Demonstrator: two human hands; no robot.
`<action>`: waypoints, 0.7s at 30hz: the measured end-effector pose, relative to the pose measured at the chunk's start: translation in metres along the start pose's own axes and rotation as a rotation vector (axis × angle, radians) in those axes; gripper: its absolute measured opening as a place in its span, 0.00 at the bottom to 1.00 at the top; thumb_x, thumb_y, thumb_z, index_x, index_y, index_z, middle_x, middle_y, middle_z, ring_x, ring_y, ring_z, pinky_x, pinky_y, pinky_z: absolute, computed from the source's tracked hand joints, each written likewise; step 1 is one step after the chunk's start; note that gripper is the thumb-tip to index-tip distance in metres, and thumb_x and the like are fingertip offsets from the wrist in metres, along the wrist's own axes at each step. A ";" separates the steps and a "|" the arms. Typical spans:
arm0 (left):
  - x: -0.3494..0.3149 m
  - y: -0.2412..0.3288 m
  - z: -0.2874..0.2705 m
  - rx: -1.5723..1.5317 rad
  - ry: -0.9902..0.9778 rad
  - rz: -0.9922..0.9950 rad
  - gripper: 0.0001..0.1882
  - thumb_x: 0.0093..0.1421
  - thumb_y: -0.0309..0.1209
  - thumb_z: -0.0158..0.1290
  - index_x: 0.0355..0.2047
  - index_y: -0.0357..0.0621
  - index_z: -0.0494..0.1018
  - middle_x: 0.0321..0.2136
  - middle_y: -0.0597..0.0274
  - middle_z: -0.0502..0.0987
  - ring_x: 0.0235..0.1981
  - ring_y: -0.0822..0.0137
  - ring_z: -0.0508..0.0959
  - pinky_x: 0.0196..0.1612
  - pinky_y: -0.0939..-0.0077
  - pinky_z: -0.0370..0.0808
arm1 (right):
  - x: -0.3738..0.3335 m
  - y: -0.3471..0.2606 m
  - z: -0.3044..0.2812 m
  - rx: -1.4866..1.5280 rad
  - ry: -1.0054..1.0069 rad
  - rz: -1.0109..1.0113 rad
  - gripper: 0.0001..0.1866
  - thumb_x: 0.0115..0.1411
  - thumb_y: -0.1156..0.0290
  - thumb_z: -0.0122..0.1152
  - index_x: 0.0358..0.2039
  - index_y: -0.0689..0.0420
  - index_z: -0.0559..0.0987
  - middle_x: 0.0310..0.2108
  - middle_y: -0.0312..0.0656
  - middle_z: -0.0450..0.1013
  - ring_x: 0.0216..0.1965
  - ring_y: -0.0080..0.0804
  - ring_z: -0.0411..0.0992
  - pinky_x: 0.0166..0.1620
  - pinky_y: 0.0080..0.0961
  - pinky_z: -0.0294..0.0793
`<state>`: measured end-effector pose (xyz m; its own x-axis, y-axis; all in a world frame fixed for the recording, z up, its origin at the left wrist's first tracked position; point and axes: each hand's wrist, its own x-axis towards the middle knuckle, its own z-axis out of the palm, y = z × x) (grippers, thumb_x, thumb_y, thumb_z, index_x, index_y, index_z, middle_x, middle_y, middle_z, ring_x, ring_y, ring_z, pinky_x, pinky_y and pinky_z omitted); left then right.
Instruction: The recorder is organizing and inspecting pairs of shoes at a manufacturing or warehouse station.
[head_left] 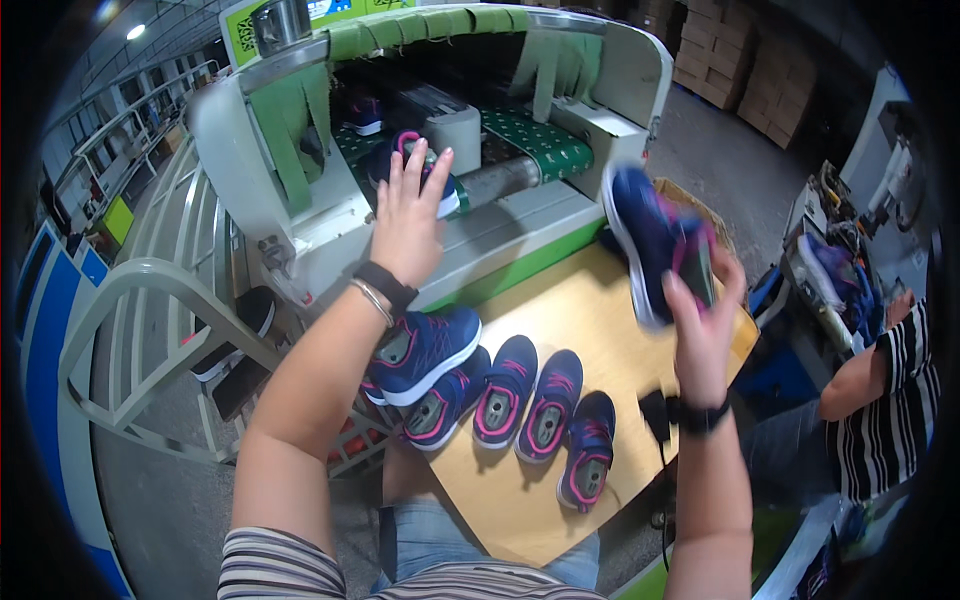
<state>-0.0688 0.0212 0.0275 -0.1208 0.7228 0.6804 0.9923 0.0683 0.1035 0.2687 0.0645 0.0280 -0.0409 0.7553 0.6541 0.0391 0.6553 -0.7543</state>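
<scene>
Navy shoe with pink trim (655, 240), held aloft in my right hand (700, 335), hangs above the right edge of the wooden table (590, 310); its white sole faces left and its toe points up. My fingers clasp it from below, near the heel. My left hand (408, 215) is spread open and reaches forward to a second navy-and-pink shoe (432, 175) lying on the conveyor (545, 140), at the mouth of the tunnel machine (620, 70). Whether the fingertips touch that shoe I cannot tell. The two hands are well apart, with the machine's pale ledge (510, 225) between them.

Below my left forearm a row of matching shoes (500, 395) lies on the table's near left part, toes away from me, insoles showing; the leftmost is tipped over its neighbour. A small black device with a cord (655, 415) rests on the table just beside my right wrist. Green fringe strips (295, 115) hang across the tunnel opening. At the right rim, a person in a striped shirt (900, 400) sits beside a cluttered bench (835, 250). Stacked cartons (740, 65) stand at the upper right.
</scene>
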 end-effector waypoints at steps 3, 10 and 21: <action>-0.026 0.038 -0.020 -0.099 -0.072 0.014 0.45 0.55 0.26 0.61 0.70 0.56 0.53 0.71 0.45 0.43 0.71 0.37 0.47 0.69 0.40 0.50 | 0.109 0.037 0.087 -0.226 0.004 -0.351 0.31 0.55 0.67 0.69 0.56 0.61 0.65 0.51 0.48 0.68 0.49 0.39 0.71 0.55 0.32 0.69; -0.131 0.082 -0.061 -0.461 -0.564 0.159 0.34 0.51 0.34 0.67 0.60 0.53 0.70 0.69 0.39 0.49 0.69 0.30 0.48 0.68 0.44 0.52 | 0.174 0.138 0.171 -0.499 -0.583 0.256 0.51 0.63 0.72 0.58 0.72 0.28 0.34 0.69 0.65 0.49 0.68 0.58 0.56 0.67 0.40 0.59; -0.158 0.072 -0.063 -0.419 -0.546 -0.014 0.20 0.52 0.25 0.61 0.48 0.45 0.77 0.65 0.42 0.59 0.68 0.35 0.53 0.68 0.45 0.52 | 0.040 0.238 -0.088 -1.208 -0.600 0.262 0.45 0.50 0.54 0.72 0.65 0.59 0.65 0.70 0.55 0.51 0.71 0.60 0.47 0.70 0.51 0.50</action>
<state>0.0198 -0.1315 -0.0272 0.0071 0.9743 0.2251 0.8827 -0.1118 0.4563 0.3644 0.2511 -0.1200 -0.3072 0.9407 0.1439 0.9363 0.3258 -0.1311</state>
